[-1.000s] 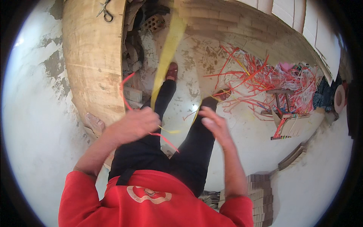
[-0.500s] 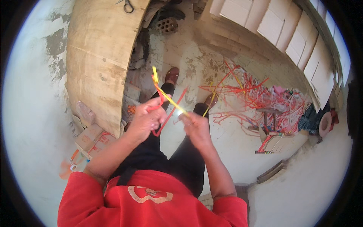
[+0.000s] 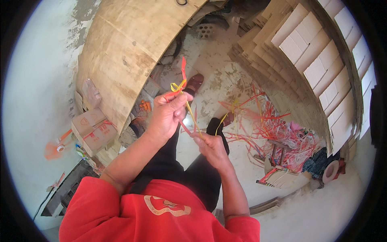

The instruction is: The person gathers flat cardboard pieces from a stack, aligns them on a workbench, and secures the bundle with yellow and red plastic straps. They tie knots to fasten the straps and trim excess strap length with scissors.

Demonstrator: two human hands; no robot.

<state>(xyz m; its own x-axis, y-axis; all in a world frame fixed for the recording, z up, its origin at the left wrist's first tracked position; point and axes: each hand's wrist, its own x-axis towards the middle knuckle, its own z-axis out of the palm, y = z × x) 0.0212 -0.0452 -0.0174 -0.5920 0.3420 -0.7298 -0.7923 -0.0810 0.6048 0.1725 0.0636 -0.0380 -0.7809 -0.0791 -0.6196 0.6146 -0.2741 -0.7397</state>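
My left hand (image 3: 167,111) pinches crossed strips of plastic strap between thumb and forefinger. Just above those fingertips, a red strap (image 3: 184,69) points upward, and a yellow strap (image 3: 190,111) forms a small loop around it. The yellow strap runs down, stretched fairly straight, to my right hand (image 3: 212,149), whose fingers are closed on it. A lower length of the red strap dips between both hands; whether my right fingers also grip it, I cannot tell. A loose yellow tail rises beyond the right hand.
A wooden board (image 3: 121,52) stands at the left, with cardboard boxes (image 3: 94,131) beside it. At the right lies a tangled heap of red and white straps (image 3: 278,137). Stacked flattened cardboard (image 3: 318,60) fills the far right. A perforated brick (image 3: 206,31) sits at the back.
My left hand has risen slightly, and the yellow strap now loops around the red one at its fingertips. The right hand has moved slightly lower. The whole view has shifted.
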